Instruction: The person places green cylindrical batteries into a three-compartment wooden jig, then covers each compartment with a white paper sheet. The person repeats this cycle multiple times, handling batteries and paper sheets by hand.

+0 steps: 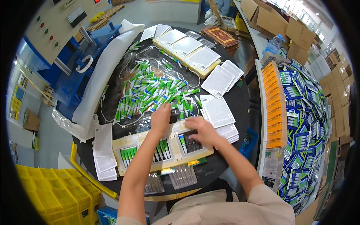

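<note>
Our left hand (160,119) reaches into the pile of green-capped tubes (150,93) on the round surface (240,101); whether it grips one we cannot tell. Our right hand (202,130) seats a tube in the cream tray (144,139). We should align caps uniformly, one per slot.

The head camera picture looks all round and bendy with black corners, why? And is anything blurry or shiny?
In the head view, the fisheye lens curves straight edges, like the long orange stack of cards, and leaves a black rim. The left hand and right hand look slightly soft, above the cream plastic tray. The pile of small green-capped tubes is sharp, and the clear plastic blister trays show pale glare.
</note>
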Demonstrator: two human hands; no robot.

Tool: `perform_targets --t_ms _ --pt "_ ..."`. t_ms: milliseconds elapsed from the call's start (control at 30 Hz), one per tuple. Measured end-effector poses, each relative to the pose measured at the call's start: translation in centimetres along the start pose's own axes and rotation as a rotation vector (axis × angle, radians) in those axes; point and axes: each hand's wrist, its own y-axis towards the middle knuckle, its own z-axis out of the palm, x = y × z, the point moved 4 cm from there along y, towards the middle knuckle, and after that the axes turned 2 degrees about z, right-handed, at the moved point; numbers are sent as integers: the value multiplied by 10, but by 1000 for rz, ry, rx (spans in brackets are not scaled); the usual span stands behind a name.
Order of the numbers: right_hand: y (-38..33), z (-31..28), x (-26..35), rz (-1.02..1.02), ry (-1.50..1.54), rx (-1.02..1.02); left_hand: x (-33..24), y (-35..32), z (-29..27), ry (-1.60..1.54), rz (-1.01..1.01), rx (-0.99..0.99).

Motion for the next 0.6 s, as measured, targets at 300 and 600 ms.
perform_targets --t_ms 300,600 --pt "100 -10 -93 524 -425 -180 -108 -116 -60 -437 260 -271" --pt "38 -34 -62 455 255 -467 -108 -141 -34 -197 209 -141"
